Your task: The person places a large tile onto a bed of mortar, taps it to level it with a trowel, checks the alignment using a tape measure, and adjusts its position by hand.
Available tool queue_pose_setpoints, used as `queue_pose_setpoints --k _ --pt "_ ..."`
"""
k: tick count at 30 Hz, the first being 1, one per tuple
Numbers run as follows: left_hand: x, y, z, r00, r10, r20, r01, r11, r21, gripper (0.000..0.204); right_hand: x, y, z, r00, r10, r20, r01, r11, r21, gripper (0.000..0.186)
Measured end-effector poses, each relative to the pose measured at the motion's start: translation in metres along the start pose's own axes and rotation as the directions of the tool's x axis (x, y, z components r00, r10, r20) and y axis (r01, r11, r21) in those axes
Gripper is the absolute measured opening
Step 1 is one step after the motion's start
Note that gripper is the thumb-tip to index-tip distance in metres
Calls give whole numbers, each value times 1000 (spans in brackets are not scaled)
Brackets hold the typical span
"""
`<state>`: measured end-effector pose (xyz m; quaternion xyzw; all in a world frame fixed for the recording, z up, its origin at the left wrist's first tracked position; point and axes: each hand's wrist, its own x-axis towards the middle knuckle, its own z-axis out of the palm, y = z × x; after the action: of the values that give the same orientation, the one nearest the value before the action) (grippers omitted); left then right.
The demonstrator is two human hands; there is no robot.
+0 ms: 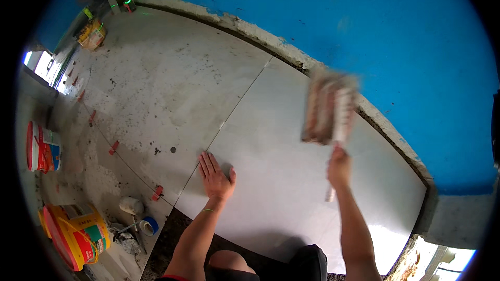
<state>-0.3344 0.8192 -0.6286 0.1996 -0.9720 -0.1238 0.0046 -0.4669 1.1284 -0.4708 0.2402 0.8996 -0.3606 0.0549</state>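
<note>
Mallet (329, 106): blurred, raised at right of centre of the frame above the near tile (291, 187), its head upward and its long axis running near-vertical down to the right hand (338, 169), which is clamped on the handle. Left hand (216, 177): lies flat, fingers spread, on the same tile just beside the joint (229, 114), to the lower left of the mallet and well apart from the right hand. Blue wall (364, 21) stands behind.
</note>
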Motion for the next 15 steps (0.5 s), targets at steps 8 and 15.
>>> queue_pose_setpoints --k 8,15 --pt "1 1 2 997 27 -66 -28 999 -20 92 28 40 71 950 87 299 -52 991 -124 66" --pt "-1 -5 5 995 29 -93 -39 994 -99 93 -45 100 -24 882 216 420 -259 965 47 63"
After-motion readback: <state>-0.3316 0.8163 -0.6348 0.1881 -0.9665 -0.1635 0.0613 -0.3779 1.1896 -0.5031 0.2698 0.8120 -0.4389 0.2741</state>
